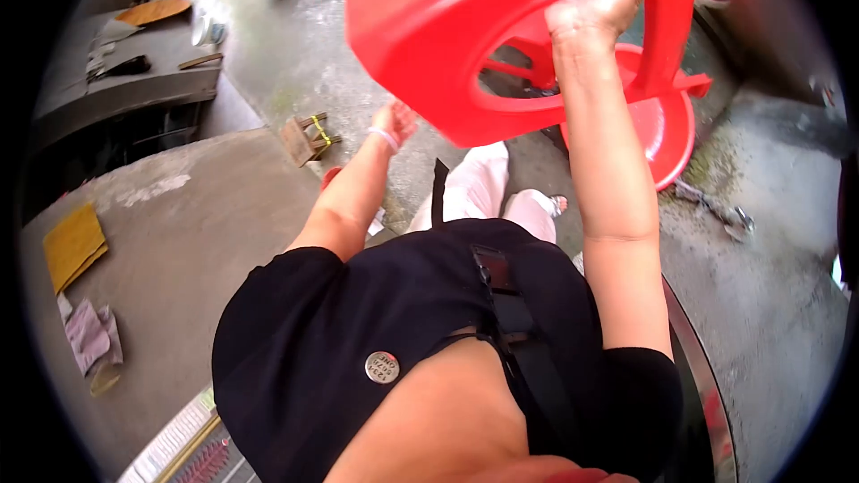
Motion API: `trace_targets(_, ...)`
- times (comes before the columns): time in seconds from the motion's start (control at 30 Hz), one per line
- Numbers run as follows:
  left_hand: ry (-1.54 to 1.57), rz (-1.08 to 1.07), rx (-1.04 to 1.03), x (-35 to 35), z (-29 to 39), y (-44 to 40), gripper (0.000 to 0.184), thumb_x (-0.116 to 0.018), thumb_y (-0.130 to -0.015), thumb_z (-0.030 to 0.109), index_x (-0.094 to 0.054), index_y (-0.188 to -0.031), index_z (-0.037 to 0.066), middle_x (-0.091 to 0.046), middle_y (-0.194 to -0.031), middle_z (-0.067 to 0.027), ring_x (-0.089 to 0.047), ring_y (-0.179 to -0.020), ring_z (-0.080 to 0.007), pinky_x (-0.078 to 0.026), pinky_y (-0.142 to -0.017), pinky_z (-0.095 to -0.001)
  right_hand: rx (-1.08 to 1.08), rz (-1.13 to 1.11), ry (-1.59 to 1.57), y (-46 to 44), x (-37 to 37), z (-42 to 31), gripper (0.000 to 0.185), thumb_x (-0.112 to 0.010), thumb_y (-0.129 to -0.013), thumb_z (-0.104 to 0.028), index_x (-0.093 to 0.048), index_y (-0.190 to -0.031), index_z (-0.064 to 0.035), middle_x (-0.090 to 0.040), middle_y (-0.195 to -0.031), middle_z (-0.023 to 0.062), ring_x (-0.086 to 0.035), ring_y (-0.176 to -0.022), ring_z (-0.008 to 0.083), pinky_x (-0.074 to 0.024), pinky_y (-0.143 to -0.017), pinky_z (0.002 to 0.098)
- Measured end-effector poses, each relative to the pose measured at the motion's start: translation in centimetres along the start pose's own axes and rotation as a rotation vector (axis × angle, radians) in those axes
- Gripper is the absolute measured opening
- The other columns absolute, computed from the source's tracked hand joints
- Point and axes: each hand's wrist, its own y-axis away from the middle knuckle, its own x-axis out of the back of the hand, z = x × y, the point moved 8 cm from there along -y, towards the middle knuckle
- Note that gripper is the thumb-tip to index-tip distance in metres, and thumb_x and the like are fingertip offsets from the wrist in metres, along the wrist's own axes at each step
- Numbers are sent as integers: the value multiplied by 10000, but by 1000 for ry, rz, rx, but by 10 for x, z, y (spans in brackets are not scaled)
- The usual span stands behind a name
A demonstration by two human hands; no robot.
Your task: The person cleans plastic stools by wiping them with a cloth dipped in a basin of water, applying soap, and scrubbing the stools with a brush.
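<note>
Lifting the chair [420,45] looks like the step in hand. It is big, red and shiny, and it is up in front of the body, at the top of the view. Part of it goes out of sight there, so I cannot see the whole thing. It looks tipped over, not flat on its feet.

The right hand [592,11] is up high by the round hole in the chair. It seems to be clamped on the red bar next to the hole, but most of its fingers are hidden, so I cannot tell how tight it is. The left hand [396,122] is lower, near the bottom edge of the chair. Its fingers are apart and hold nothing. I cannot tell if they touch the red edge.

A red tub [677,145] sits on the ground, partly behind the chair and the right arm. Near it, on the right, is a tap [739,222]. On the left there is a small wood stool [296,142] with a yellow tie. A yellow cloth [73,246] and a pale cloth [89,337] lie on the gray slab [197,224].

I think the next move calls for a firm hold with the right hand, help from the left hand, and care not to bump the tub.
</note>
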Motion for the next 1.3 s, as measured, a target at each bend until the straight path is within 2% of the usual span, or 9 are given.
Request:
trace_targets(0.13, -151, -121, -327, -23, 64, -12, 212, -560, -924, 323, -599, -977, 121, -670, -973, -39, -629, -905, -181, -484, -795, -400, 167, 115, 317, -2, 70, -52, 613, -441, -966, -410, -388, -1373, 45, -449, -1398, 161, -454, -1273, 266, -349, -1077, 378)
trace_targets(0.33, -361, -493, -587, -201, 128, 53, 412, -545, -950, 366, -561, -1181, 26, -658, -1080, -116, -629, -1000, -206, -485, -898, -366, 290, 117, 748, 21, 170, -159, 566, -345, -981, -471, -532, -1238, -3, -614, -1177, 111, -589, -1079, 218, -472, -926, 348)
trace_targets(0.53, -527, -758, -147, -350, -15, 23, 611, -526, -902, 512, -459, -1351, 103, -549, -1268, -60, -532, -1085, -227, -477, -860, -412, 251, 52, 748, 49, 236, -230, 730, -298, -955, -626, -588, -1175, 7, -675, -1016, 82, -605, -1019, 208, -467, -900, 344)
trace_targets(0.6, -572, -522, -137, -348, -27, 57, 633, -445, -871, 655, -508, -1267, 165, -558, -1163, -31, -500, -1003, -230, -451, -778, -414, 242, 92, 763, 54, 233, -239, 786, -267, -945, -658, -576, -1201, 18, -661, -1067, 82, -577, -1076, 210, -437, -944, 352)
trace_targets(0.77, -336, -889, 118, -365, -74, -15, 363, -405, -948, 495, -555, -1099, 200, -571, -880, -25, -538, -734, -168, -475, -665, -376, 251, 121, 711, 59, 252, -269, 735, -282, -961, -625, -492, -1302, -9, -585, -1234, 80, -522, -1176, 218, -395, -1017, 390)
trace_targets(0.9, -96, -975, 155, -379, -77, 70, 349, -624, -840, 354, -546, -1045, 82, -573, -1005, -83, -537, -1031, -249, -393, -967, -506, 392, 188, 646, 70, 228, -277, 691, -315, -967, -599, -417, -1379, -54, -500, -1350, 78, -475, -1239, 224, -370, -1056, 420)
trace_targets(1.1, -21, -1023, -38, -377, -35, 169, 580, -432, -976, 501, -444, -1388, 93, -547, -1324, -59, -525, -1205, -189, -451, -992, -357, 474, 179, 654, 64, 274, -306, 642, -318, -978, -565, -425, -1368, -66, -512, -1335, 118, -492, -1229, 251, -398, -1035, 436)
trace_targets(1.13, -3, -1064, -134, -371, -30, 177, 534, -419, -999, 427, -420, -1406, 81, -521, -1352, -69, -514, -1221, -184, -440, -1006, -339, 224, -151, 501, 56, 286, -298, 623, -328, -980, -549, -444, -1337, -53, -562, -1248, 134, -555, -1123, 273, -439, -986, 438)
trace_targets(1.3, 19, -1138, -399, -326, -35, 168, 511, -404, -1005, 383, -440, -1342, 0, -545, -1294, -96, -556, -1147, -184, -460, -968, -333, 222, -63, 409, 81, 272, -276, 390, -448, -953, -424, -499, -854, -50, -498, -637, 69, -458, -518, 199, -415, -548, 334)
